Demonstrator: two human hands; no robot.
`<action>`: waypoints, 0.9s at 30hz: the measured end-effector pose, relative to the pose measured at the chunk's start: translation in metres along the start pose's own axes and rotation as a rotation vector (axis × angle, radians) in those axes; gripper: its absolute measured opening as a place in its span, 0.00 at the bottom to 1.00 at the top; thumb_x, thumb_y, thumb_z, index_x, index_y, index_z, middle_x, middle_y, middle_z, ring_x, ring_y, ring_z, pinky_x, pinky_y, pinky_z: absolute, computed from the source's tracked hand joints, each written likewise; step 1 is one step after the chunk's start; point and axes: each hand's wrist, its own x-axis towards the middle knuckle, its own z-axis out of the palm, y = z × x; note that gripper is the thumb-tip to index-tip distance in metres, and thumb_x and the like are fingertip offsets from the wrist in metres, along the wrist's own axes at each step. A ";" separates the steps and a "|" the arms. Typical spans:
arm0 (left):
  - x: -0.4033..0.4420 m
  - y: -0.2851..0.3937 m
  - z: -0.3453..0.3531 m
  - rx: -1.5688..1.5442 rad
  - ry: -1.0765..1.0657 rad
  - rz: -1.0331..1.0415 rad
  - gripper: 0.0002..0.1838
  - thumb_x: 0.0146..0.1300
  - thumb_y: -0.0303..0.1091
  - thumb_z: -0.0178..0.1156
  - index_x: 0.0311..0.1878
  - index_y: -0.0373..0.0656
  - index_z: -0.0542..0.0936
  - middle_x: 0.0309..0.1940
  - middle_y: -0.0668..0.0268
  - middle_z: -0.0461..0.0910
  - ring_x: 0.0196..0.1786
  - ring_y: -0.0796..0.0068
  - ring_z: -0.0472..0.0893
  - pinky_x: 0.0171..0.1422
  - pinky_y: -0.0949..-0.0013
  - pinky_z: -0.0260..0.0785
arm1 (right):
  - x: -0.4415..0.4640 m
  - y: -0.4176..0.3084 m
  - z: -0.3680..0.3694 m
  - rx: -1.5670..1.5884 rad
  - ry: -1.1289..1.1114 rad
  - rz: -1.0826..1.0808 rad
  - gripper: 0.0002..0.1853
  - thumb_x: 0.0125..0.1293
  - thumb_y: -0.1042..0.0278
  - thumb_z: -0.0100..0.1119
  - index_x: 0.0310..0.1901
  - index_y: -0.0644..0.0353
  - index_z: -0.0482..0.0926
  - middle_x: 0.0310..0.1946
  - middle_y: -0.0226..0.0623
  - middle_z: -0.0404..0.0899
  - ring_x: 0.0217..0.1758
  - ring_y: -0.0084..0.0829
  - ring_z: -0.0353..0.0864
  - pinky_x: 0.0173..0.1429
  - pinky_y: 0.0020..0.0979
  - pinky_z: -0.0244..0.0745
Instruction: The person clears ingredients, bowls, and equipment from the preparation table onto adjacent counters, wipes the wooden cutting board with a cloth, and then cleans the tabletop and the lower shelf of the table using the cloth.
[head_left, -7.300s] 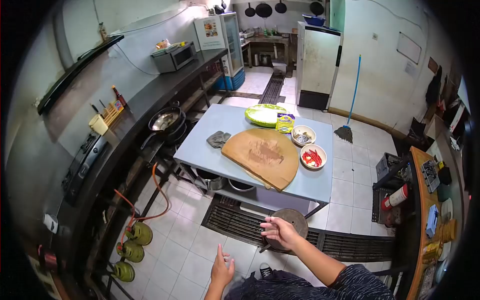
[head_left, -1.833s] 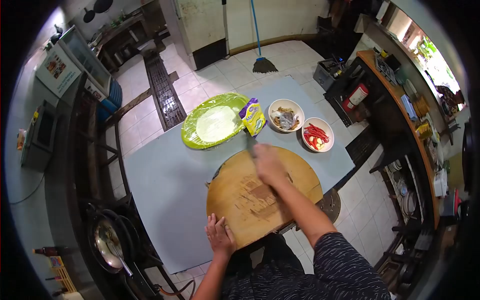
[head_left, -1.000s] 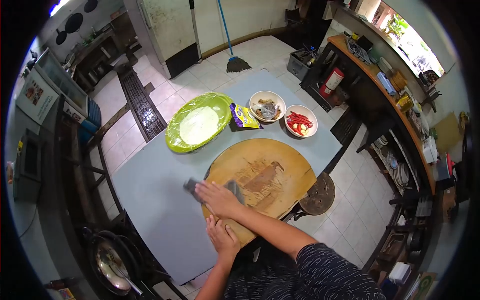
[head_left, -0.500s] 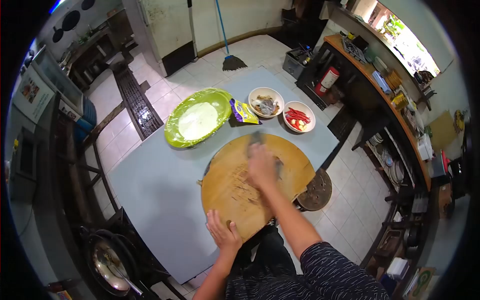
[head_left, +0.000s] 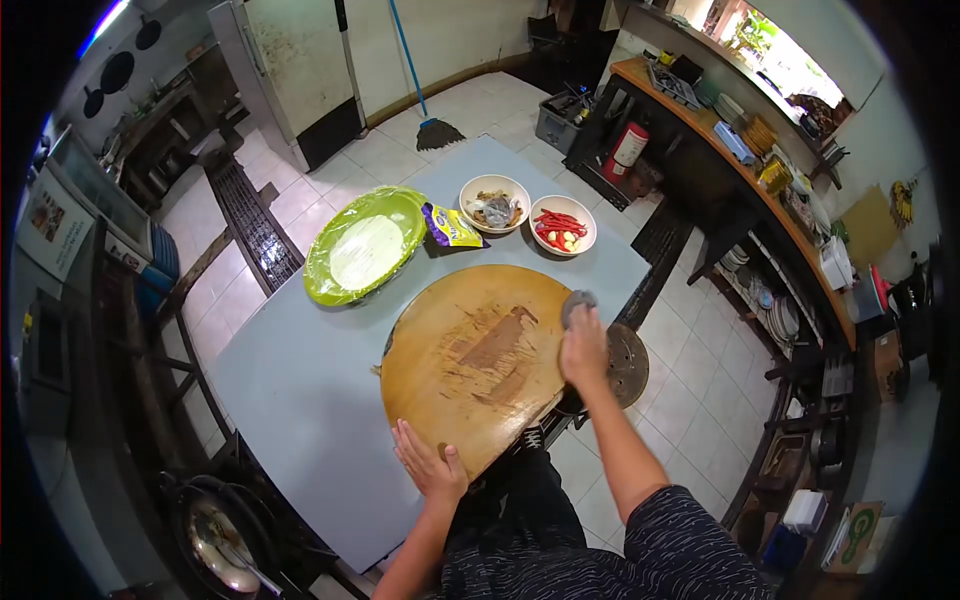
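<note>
A large round wooden chopping board (head_left: 430,330), scratched and dark with wet patches in its middle, lies on the grey-blue table. At its near left edge rests my left hand (head_left: 430,465), fingers stretched out and thumb apart. My right hand (head_left: 586,352) is at the board's right edge, closed on a dark grey cloth (head_left: 578,305) that shows beyond the fingers. Part of the cloth is hidden under the hand.
Beyond the board stand a green plastic-wrapped dish (head_left: 408,215), a purple-yellow packet (head_left: 455,228), a bowl of scraps (head_left: 480,190) and a bowl of red chillies and garlic (head_left: 563,243). A round stool (head_left: 628,365) is right of the table (head_left: 290,400). A wok (head_left: 215,540) sits lower left.
My right hand has swept the cloth from the board's upper middle to its right edge. My left hand stays at the near left edge. The view has shifted slightly.
</note>
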 end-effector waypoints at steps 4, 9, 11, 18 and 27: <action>0.000 -0.008 0.004 -0.056 -0.003 0.004 0.43 0.69 0.49 0.44 0.76 0.30 0.42 0.76 0.41 0.45 0.78 0.39 0.45 0.79 0.42 0.37 | -0.059 -0.122 -0.039 0.235 -0.403 -0.156 0.26 0.61 0.63 0.48 0.58 0.71 0.71 0.57 0.56 0.73 0.57 0.53 0.71 0.61 0.47 0.65; -0.002 -0.014 0.004 -0.093 -0.003 0.033 0.43 0.68 0.48 0.45 0.76 0.31 0.42 0.77 0.42 0.44 0.79 0.39 0.44 0.78 0.40 0.37 | -0.122 -0.149 -0.029 0.496 -0.205 -0.516 0.23 0.59 0.66 0.50 0.57 0.63 0.73 0.54 0.46 0.76 0.56 0.48 0.73 0.61 0.45 0.67; -0.004 -0.015 0.004 -0.094 -0.002 0.033 0.43 0.68 0.47 0.45 0.76 0.31 0.42 0.77 0.42 0.44 0.79 0.39 0.44 0.78 0.40 0.37 | -0.076 -0.124 -0.057 0.305 -0.585 -0.449 0.20 0.61 0.66 0.47 0.55 0.62 0.73 0.53 0.44 0.75 0.55 0.47 0.73 0.61 0.43 0.67; -0.001 -0.007 0.000 -0.089 0.001 0.023 0.42 0.70 0.50 0.44 0.76 0.31 0.43 0.76 0.41 0.45 0.78 0.39 0.46 0.79 0.45 0.38 | 0.023 0.020 -0.012 -0.096 -0.299 0.111 0.28 0.75 0.60 0.38 0.72 0.65 0.59 0.76 0.44 0.56 0.78 0.49 0.52 0.77 0.54 0.47; -0.004 -0.016 0.002 -0.328 0.097 0.014 0.43 0.73 0.54 0.43 0.77 0.34 0.41 0.77 0.44 0.43 0.79 0.42 0.47 0.79 0.46 0.39 | 0.053 -0.210 0.018 0.330 -0.491 -0.370 0.23 0.63 0.65 0.46 0.58 0.65 0.69 0.55 0.50 0.74 0.52 0.50 0.74 0.53 0.47 0.72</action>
